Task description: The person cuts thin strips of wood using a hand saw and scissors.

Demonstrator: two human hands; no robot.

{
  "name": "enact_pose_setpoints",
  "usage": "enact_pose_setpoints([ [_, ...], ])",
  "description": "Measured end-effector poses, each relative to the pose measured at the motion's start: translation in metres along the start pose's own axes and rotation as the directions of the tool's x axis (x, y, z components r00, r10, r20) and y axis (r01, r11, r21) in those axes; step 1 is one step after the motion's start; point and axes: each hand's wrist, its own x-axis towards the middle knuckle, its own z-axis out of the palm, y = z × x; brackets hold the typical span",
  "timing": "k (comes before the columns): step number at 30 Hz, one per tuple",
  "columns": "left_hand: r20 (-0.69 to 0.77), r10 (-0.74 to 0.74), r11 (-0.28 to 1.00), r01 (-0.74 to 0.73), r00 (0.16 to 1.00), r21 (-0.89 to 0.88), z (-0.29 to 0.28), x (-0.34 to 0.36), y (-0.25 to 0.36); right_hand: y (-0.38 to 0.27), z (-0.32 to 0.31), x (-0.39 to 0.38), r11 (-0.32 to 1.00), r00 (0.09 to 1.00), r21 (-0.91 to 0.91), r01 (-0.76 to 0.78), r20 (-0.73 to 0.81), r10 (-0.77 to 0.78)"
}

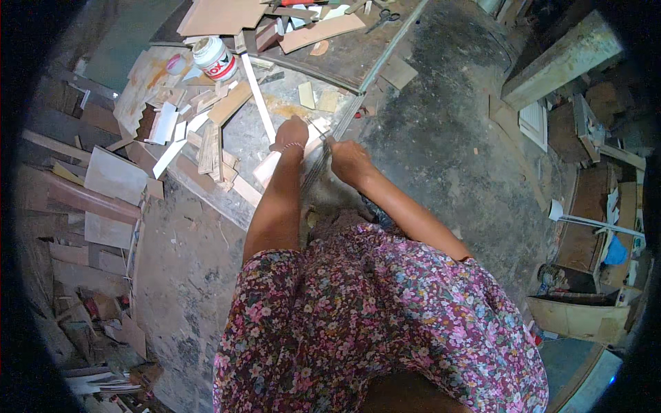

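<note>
My left hand (292, 129) is curled at the near edge of the worktable, its fingers on a small pale wood piece (318, 126). Just right of it, my right hand (350, 160) grips a thin, dark tool (326, 135), its tip against that piece; I cannot make out what kind it is. A pale board (266, 167) lies partly under my left wrist. A long white strip (258, 93) stretches behind my left hand, and small cream pieces (306, 95) lie beyond my fingers.
The cluttered worktable (358, 86) holds offcuts, a white-and-red tub (213, 60), a pink tape roll (175, 64) and scissors (381, 19). Stacked boards (113, 175) line the left. A wooden post (558, 58) and wooden boxes (585, 220) are at the right.
</note>
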Motion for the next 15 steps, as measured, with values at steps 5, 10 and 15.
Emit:
enact_pose_setpoints([
  [5,0.056,0.079,0.994,-0.083,0.995,0.073,-0.004,-0.011,0.009,-0.004,-0.006,-0.011,0.995,0.999,-0.104,0.001,0.047,0.004],
  [10,0.067,0.050,0.996,-0.055,0.996,0.065,-0.005,-0.009,0.010,-0.007,0.000,-0.015,0.989,0.999,-0.145,0.016,-0.040,-0.022],
  [15,0.040,-0.030,0.997,0.027,0.999,0.071,0.000,-0.011,0.016,-0.006,0.006,-0.014,0.982,0.998,-0.191,-0.011,-0.066,-0.002],
])
